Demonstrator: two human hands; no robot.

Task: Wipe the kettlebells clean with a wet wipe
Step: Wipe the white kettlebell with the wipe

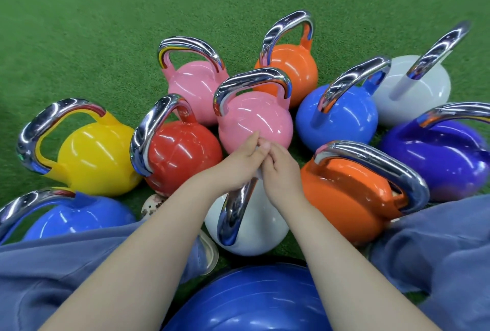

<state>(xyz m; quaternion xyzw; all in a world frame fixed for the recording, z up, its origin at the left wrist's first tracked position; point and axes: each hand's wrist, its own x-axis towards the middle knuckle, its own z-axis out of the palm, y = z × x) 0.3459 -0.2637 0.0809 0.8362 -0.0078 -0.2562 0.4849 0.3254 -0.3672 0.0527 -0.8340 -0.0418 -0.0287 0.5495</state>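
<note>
Above the white kettlebell (pixel 246 227), at its chrome handle (pixel 234 214), left hand (pixel 240 163) and right hand (pixel 277 171) meet fingertip to fingertip, both pinching a small white wet wipe (pixel 258 171), largely hidden between them. Beyond that kettlebell stands a pink kettlebell (pixel 256 118); to its right an orange kettlebell (pixel 347 198); to its left a red kettlebell (pixel 180 153). All rest on green turf (pixel 106 12).

Setting: gym or fitness training area. Floor is green artificial turf (pixel 92 12), unbroken across the whole view. A cluster of coloured kettlebells (pixel 254 124) with chrome handles (pixel 252 79) stands on it: pink, orange, red, yellow, blue, purple, white. A large blue exercise ball (pixel 249 301) sits at the bottom edge.
</note>
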